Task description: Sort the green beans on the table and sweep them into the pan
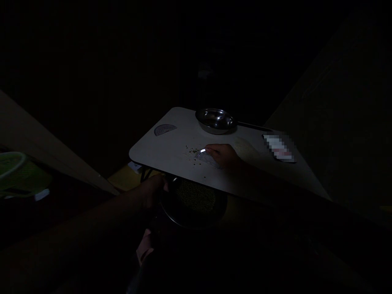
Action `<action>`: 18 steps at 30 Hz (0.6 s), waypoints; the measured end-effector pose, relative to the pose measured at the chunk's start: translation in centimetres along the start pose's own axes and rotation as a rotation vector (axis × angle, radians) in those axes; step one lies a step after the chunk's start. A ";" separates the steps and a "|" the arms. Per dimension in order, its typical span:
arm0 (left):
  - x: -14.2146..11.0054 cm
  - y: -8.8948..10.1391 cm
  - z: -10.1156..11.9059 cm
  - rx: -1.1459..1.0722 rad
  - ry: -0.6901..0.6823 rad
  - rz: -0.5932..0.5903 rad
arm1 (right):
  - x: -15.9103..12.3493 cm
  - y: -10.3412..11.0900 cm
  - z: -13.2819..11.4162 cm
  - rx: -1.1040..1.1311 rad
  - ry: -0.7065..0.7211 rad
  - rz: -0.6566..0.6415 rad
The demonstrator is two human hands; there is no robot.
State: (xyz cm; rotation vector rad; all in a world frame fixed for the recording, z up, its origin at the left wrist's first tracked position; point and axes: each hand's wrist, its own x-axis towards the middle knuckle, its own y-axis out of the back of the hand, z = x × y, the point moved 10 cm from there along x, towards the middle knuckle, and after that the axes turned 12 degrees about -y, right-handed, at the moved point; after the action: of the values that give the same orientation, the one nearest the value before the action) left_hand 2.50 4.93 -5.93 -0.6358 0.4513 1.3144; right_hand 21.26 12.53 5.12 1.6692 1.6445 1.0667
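Observation:
The scene is very dark. My right hand (224,155) rests palm down on a small pale table (171,147), its fingers curled beside a scatter of small green grains (192,152), with something shiny at the fingertips. My left hand (154,191) grips the rim of a dark round plate (192,204) holding green grains, held just below the table's near edge. An empty steel bowl (216,120) stands at the table's far side.
A grey half-round object (164,129) lies on the table's far left corner. A flat blurred item (279,148) lies at the right. A light green basket (15,171) sits at the far left. Pale slanted surfaces flank both sides.

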 end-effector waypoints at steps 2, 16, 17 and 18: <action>-0.5 0.5 -0.2 0.053 0.051 0.063 | 0.1 -0.2 -0.2 0.018 0.008 -0.027; -1.2 0.4 0.4 0.090 0.029 0.087 | -0.2 -1.3 -0.5 0.090 0.043 -0.068; -1.3 0.5 0.5 0.096 0.029 0.091 | -0.2 -1.4 -0.6 0.089 0.050 -0.068; -1.3 0.4 0.4 0.098 0.034 0.089 | -0.1 -1.5 -0.7 0.088 0.053 -0.068</action>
State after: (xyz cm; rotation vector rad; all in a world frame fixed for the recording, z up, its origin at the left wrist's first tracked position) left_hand 1.78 4.32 -4.85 -0.5621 0.5736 1.3581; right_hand 19.91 12.44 4.21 1.6405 1.7922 1.0271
